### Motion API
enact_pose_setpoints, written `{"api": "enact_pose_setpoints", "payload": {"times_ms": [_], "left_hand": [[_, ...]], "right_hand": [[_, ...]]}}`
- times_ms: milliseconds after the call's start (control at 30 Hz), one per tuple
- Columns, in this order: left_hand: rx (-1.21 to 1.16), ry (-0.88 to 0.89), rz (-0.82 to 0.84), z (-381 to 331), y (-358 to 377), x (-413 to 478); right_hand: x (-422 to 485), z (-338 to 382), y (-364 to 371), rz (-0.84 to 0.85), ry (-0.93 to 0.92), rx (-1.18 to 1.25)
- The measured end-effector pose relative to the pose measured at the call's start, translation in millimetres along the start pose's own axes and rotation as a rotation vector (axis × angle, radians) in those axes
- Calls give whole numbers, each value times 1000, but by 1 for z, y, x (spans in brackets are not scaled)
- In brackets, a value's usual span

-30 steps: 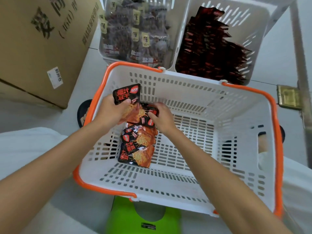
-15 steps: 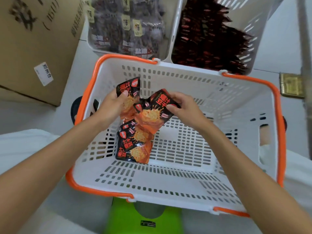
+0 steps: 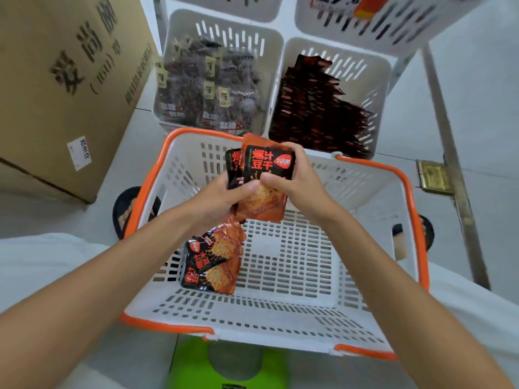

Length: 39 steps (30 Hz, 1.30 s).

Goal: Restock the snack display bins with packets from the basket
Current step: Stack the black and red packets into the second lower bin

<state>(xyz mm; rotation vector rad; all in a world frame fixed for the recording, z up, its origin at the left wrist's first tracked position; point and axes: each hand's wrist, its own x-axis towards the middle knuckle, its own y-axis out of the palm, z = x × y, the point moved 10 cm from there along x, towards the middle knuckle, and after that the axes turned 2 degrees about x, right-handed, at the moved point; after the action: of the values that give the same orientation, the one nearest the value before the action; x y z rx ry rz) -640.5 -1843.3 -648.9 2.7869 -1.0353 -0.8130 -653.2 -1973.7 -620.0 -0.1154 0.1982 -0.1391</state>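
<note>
A white basket with an orange rim sits in front of me. Both hands hold a small stack of black-and-orange snack packets upright above its far side. My left hand grips the stack from the left, thumb across the front. My right hand pinches the front packet from the right. Several more of the same packets lie on the basket floor at the left. Beyond the basket stand two white display bins: the right bin holds dark red packets, the left bin holds dark packets with yellow labels.
A large cardboard box stands at the left, close to the left bin. More white bins sit on the tier above. A metal post runs down the right side. A green stool is under the basket's near edge.
Both hands rose from the basket floor with packets. The right hand brought its packet onto the left hand's stack, now held upright near the basket's far rim. The view tilted up toward the bins.
</note>
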Motion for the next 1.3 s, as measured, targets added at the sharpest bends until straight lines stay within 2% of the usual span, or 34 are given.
{"api": "enact_pose_setpoints", "payload": {"times_ms": [67, 200, 300, 367, 467, 567, 667, 700, 800, 867, 933, 1033, 1133, 1233, 1300], "left_hand": [[-94, -18, 40, -9, 10, -2], [-112, -50, 85, -17, 15, -4], [-78, 6, 23, -24, 10, -5], [-29, 39, -56, -26, 3, -5], [41, 74, -196, -28, -15, -5], [298, 169, -262, -46, -34, -7], [751, 190, -184, -58, -32, -11], [789, 162, -136, -55, -27, -12], [583, 85, 2, -46, -2, -16], [440, 114, -46, -48, 0, -16], [437, 142, -100, -51, -7, -17], [515, 137, -69, -48, -2, -17], [467, 165, -84, -50, 4, -16], [145, 67, -116, -38, 0, -15], [70, 44, -159, -31, -9, -13]], "right_hand": [[-3, 6, -9, -31, -3, 27], [-11, 9, -33, -133, 23, 70], [-21, 7, -51, -247, 46, 109], [-27, 9, -51, -206, 60, 62], [-34, 16, -43, -65, 81, -252], [-41, 36, -53, -79, 25, -574], [-44, 61, -51, -40, -62, -704], [-45, 64, -43, 8, -73, -725], [-46, 58, -10, 151, -128, -827], [-47, 45, 1, 188, -103, -802], [-46, 37, -3, 130, -106, -789], [-48, 45, 3, 65, -247, -956], [-49, 51, 6, 60, -240, -736], [-46, 46, -8, 21, -91, -498], [-42, 42, -21, -47, -51, -321]]}}
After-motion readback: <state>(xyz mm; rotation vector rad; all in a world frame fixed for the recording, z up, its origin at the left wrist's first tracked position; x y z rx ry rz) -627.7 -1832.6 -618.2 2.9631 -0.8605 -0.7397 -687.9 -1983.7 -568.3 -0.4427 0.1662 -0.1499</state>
